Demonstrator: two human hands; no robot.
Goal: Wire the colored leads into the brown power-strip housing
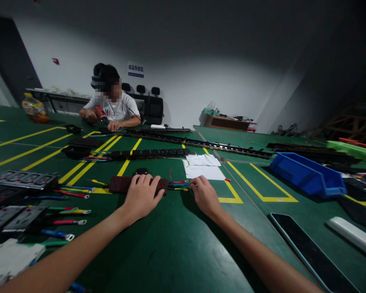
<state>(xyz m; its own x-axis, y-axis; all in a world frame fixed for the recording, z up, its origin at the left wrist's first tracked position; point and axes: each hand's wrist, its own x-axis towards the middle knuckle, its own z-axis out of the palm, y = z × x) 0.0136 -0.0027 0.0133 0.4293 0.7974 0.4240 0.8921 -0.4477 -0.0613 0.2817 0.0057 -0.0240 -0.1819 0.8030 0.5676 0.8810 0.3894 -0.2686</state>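
My left hand (142, 196) lies over the right half of a dark red socket strip (122, 184) on the green table (171, 244), fingers curled down on it. My right hand (205, 194) is just right of the strip, its fingers pinched at the ends of coloured wires (178, 185) that stick out of the strip's right end. A black round part (141, 171) sits just behind the strip.
A person (111, 106) sits across the table with a red tool. Long black socket rails (201, 143), white papers (203, 167), a blue bin (308, 174), a black panel (311, 248), loose terminal wires (70, 211) and grey socket modules (21, 179) lie around.
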